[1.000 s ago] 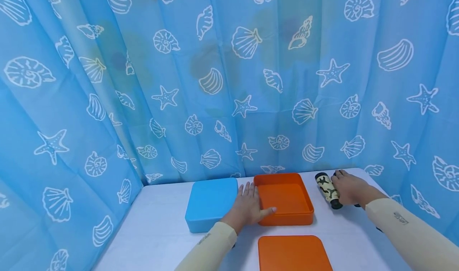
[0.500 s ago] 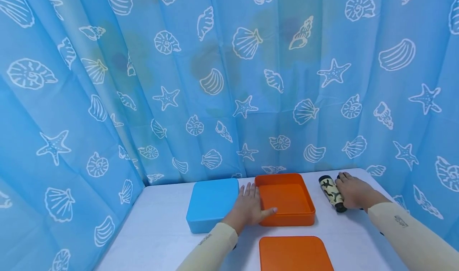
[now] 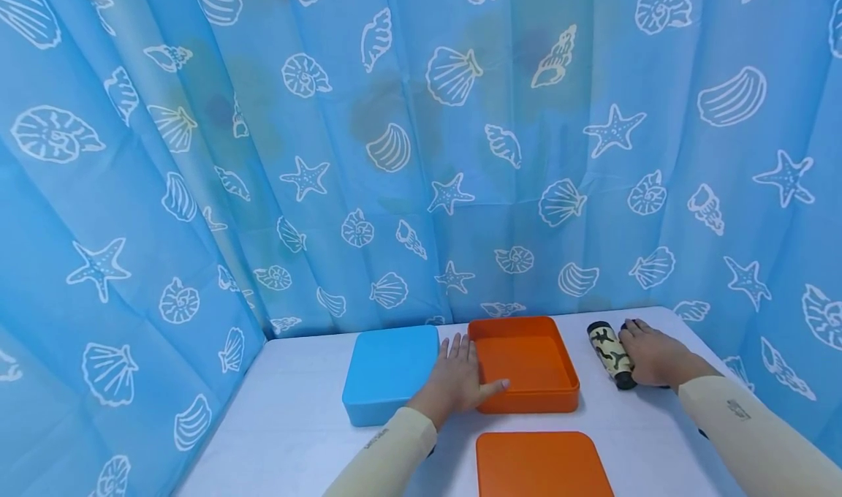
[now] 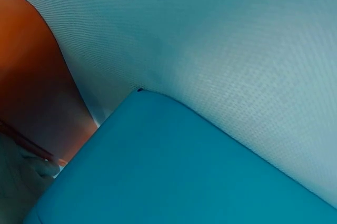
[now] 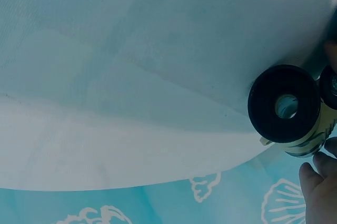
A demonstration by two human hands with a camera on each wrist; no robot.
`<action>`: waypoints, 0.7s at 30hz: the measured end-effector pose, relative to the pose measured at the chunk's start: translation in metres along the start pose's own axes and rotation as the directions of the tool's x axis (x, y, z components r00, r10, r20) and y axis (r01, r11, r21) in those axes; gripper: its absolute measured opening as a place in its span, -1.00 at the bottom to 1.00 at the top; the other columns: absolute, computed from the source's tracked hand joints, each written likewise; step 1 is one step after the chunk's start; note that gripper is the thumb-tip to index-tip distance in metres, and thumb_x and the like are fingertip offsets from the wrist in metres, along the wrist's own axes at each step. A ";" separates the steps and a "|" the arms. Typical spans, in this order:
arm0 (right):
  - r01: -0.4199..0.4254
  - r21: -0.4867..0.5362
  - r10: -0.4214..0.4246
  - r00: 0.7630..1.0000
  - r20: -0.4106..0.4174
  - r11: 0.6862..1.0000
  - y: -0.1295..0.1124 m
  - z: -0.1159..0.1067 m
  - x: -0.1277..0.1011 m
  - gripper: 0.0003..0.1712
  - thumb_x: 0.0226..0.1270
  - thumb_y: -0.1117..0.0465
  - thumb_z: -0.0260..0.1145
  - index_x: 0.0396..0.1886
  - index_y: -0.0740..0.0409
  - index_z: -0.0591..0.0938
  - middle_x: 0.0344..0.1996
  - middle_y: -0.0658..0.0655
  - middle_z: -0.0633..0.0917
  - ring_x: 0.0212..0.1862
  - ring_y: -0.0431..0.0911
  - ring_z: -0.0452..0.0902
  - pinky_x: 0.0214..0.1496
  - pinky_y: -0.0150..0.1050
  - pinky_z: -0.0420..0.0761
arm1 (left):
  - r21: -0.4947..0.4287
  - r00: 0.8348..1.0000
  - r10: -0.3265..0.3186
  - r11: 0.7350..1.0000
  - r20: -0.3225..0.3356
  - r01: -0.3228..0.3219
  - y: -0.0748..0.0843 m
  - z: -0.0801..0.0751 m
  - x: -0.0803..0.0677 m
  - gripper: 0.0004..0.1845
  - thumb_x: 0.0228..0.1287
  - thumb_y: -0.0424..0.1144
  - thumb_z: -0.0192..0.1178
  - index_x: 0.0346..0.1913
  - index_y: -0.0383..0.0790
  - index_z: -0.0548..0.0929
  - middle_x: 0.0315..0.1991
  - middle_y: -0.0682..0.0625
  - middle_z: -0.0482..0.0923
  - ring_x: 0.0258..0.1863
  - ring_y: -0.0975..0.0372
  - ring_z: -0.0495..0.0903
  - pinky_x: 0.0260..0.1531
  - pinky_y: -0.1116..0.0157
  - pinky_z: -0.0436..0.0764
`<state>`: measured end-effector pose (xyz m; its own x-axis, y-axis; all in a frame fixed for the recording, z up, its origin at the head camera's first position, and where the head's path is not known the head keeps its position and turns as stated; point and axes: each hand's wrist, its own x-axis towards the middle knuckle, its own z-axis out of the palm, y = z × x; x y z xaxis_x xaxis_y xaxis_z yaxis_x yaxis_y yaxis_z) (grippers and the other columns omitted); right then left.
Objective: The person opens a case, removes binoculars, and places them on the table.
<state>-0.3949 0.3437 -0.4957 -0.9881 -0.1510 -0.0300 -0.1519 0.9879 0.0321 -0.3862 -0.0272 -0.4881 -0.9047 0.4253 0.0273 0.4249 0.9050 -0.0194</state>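
My left hand (image 3: 454, 380) lies flat with straight fingers between a light blue box (image 3: 391, 369) and an open orange box (image 3: 526, 403), its thumb across the orange box's near left corner. A pair of camouflage-patterned binoculars (image 3: 610, 354) lies on the table at the right. My right hand (image 3: 651, 354) grips them from above, covering most of the right barrel. One round black end of the binoculars (image 5: 284, 103) faces the camera in the right wrist view, with fingertips (image 5: 310, 176) beside the barrel. The blue box (image 4: 174, 166) fills the lower left wrist view.
An orange lid (image 3: 542, 464) lies flat in front of the orange box, cut off by the frame's bottom edge. A white cloth (image 3: 283, 402) covers the table. A blue curtain (image 3: 434, 190) with shell prints hangs behind and at both sides.
The binoculars and my right hand have shifted slightly to the right, mostly in the first half second. My left hand and the boxes have stayed in place.
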 end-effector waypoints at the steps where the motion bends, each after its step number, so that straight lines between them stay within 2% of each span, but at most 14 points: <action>1: 0.000 0.004 0.000 1.000 0.002 1.000 0.000 0.000 0.000 -0.08 0.03 0.15 0.51 0.27 0.58 0.32 0.31 0.63 0.21 0.33 0.50 0.04 0.33 0.30 0.09 | -0.001 1.000 0.000 1.000 0.000 0.000 0.000 0.000 0.000 0.19 0.05 0.66 -0.36 0.54 -0.21 0.06 0.52 -0.09 0.03 0.50 0.01 -0.05 0.41 -0.03 -0.12; 6: 0.011 0.032 -0.012 1.000 0.022 0.999 0.002 -0.001 0.000 -0.05 0.04 0.10 0.52 0.27 0.58 0.31 0.32 0.63 0.19 0.34 0.50 0.02 0.33 0.31 0.08 | -0.003 1.000 -0.003 1.000 0.005 0.003 -0.001 0.000 0.001 0.21 0.03 0.67 -0.39 0.54 -0.20 0.06 0.52 -0.08 0.02 0.50 0.02 -0.05 0.41 -0.02 -0.13; 14: 0.004 0.070 -0.007 0.999 0.036 0.998 0.004 -0.001 0.000 -0.12 0.02 0.20 0.49 0.27 0.55 0.33 0.32 0.63 0.19 0.35 0.50 0.00 0.32 0.33 0.08 | 0.034 1.000 0.002 0.999 0.007 -0.002 0.003 -0.005 -0.002 0.17 0.09 0.64 -0.37 0.53 -0.21 0.08 0.52 -0.09 0.03 0.49 0.01 -0.04 0.41 -0.03 -0.08; 21: -0.001 0.079 -0.002 0.999 0.035 0.997 0.003 -0.004 0.002 -0.13 -0.01 0.21 0.53 0.26 0.49 0.37 0.32 0.59 0.22 0.34 0.49 0.02 0.29 0.34 0.12 | 0.031 1.000 -0.001 1.000 -0.012 0.002 0.001 -0.002 -0.002 0.19 0.06 0.66 -0.40 0.53 -0.21 0.09 0.52 -0.08 0.04 0.49 0.01 -0.03 0.41 -0.04 -0.09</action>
<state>-0.3971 0.3463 -0.4920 -0.9864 -0.1511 -0.0652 -0.1482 0.9878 -0.0472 -0.3838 -0.0268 -0.4861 -0.9047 0.4241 0.0398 0.4221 0.9051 -0.0503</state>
